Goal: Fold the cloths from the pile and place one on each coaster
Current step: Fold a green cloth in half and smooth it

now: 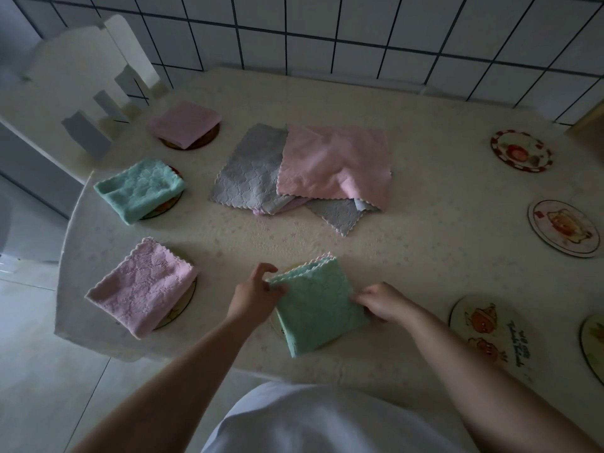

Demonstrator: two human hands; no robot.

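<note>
Folded green cloth (318,308) lying on the nearest coaster (277,323), directly between the hands, long axis running away and slightly left. Left hand (258,294) pinches its left edge; right hand (380,302) pinches its right edge. Pile (304,171) lies beyond, mid-table (441,223); tiled wall (359,27) behind.

I see two bare forearms, the left hand (256,291) and right hand (384,302) without rings, watch or gloves; a plain white shirt (327,420) covers the torso below.
</note>
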